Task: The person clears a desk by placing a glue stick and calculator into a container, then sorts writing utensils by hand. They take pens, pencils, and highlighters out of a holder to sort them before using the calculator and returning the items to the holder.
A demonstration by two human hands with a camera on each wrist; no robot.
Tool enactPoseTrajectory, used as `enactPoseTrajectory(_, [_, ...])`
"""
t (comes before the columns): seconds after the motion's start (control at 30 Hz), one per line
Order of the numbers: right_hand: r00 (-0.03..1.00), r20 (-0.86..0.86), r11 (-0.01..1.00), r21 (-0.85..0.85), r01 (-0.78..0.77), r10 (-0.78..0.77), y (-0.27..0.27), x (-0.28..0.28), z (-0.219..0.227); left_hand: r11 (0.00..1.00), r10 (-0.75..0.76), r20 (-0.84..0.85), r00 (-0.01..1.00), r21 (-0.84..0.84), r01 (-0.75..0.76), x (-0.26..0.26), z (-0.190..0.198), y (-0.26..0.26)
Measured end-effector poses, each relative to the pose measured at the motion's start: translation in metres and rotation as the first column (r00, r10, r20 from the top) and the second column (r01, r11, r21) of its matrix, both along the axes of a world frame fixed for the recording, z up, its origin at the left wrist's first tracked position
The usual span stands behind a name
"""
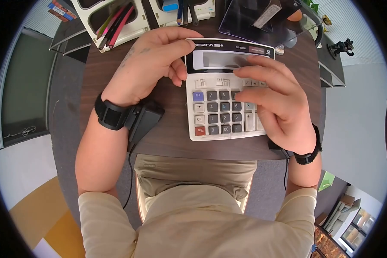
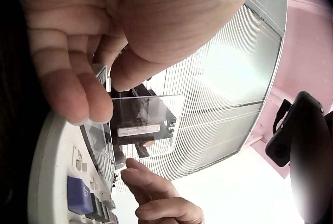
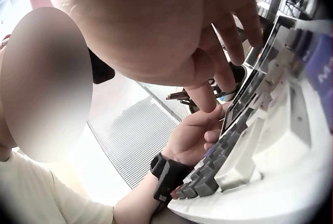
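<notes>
A white desk calculator with dark number keys, a blue GT key and a red key lies on the brown table. At its upper left corner, the left hand holds the edge, thumb on top and fingers at the side; the left wrist view shows this hand close up at the calculator. Over the right part of the keys hovers the right hand, fingers spread and slightly bent, hiding several keys. In the right wrist view the right hand's fingers hang above the calculator.
White organizers with pens and markers stand at the table's back left. Behind the calculator is a clear dark-based stand with a small box. A small black figurine sits at the right. Cables hang from both wrist devices.
</notes>
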State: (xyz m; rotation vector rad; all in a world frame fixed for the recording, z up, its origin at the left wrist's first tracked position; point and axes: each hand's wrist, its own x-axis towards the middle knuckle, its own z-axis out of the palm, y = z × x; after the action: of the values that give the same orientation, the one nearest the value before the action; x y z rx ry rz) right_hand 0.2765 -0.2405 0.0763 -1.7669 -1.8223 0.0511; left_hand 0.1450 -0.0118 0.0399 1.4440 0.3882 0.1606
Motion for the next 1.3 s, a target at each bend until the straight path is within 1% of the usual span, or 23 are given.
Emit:
enactPoseTrajectory(0.03, [1.0, 0.019, 1.0, -0.008, -0.009, 0.009, 0.0, -0.002, 0.0, 1.0, -0.001, 0.001, 1.0, 0.001, 0.001, 0.0, 0.0, 0.0])
enactPoseTrajectory(0.17, [1.0, 0.004, 1.0, -0.018, -0.025, 0.025, 0.001, -0.009, -0.003, 1.0, -0.004, -0.001, 1.0, -0.007, 0.004, -0.001, 0.001, 0.0])
enactPoseTrajectory(0.27, [1.0, 0.013, 1.0, -0.025, -0.002, 0.002, 0.001, -0.01, -0.003, 1.0, -0.004, 0.007, 1.0, -0.01, 0.004, -0.002, 0.001, 0.0])
enactPoseTrajectory(0.33, [0.998, 0.051, 1.0, -0.021, 0.024, -0.023, 0.001, -0.009, -0.003, 1.0, 0.008, 0.007, 1.0, -0.022, -0.008, -0.002, 0.0, 0.0])
enactPoseTrajectory(0.43, [0.998, 0.054, 1.0, -0.015, 0.026, -0.026, 0.001, -0.007, -0.002, 1.0, 0.004, -0.008, 1.0, 0.003, -0.004, -0.002, 0.001, 0.001])
enactPoseTrajectory(0.57, [0.997, 0.055, 0.999, 0.002, 0.046, -0.046, 0.0, -0.005, -0.003, 1.0, 0.005, -0.011, 1.0, -0.008, -0.005, -0.001, 0.003, -0.001])
enactPoseTrajectory(0.73, [1.0, -0.001, 1.0, -0.003, -0.003, 0.003, 0.0, -0.003, -0.004, 1.0, 0.013, -0.013, 1.0, -0.02, -0.014, -0.001, 0.006, -0.002])
enactPoseTrajectory(0.83, [1.0, 0.016, 1.0, 0.005, 0.0, 0.0, 0.0, -0.004, -0.003, 1.0, 0.019, -0.015, 1.0, -0.02, -0.02, -0.001, 0.006, -0.002])
enactPoseTrajectory(0.97, [1.0, -0.004, 1.0, 0.019, -0.004, 0.004, 0.0, -0.004, -0.004, 1.0, 0.018, -0.017, 1.0, -0.025, -0.018, 0.0, 0.006, -0.002])
enactPoseTrajectory(1.07, [0.999, -0.032, 0.999, 0.007, -0.044, 0.044, 0.001, -0.005, -0.007, 1.0, 0.016, -0.016, 1.0, -0.027, -0.016, 0.0, 0.007, -0.002])
enactPoseTrajectory(1.13, [0.995, -0.079, 0.998, -0.021, -0.063, 0.061, 0.002, -0.008, -0.008, 1.0, 0.018, -0.011, 1.0, -0.023, -0.018, -0.001, 0.006, -0.002])
enactPoseTrajectory(1.23, [0.994, -0.074, 0.995, -0.054, -0.081, 0.077, 0.004, -0.013, -0.003, 1.0, 0.001, -0.005, 1.0, -0.021, -0.001, -0.002, 0.004, 0.001])
enactPoseTrajectory(1.3, [0.993, -0.085, 0.995, -0.046, -0.086, 0.082, 0.004, -0.013, -0.005, 1.0, 0.0, -0.001, 1.0, -0.018, 0.0, -0.003, 0.003, 0.003])
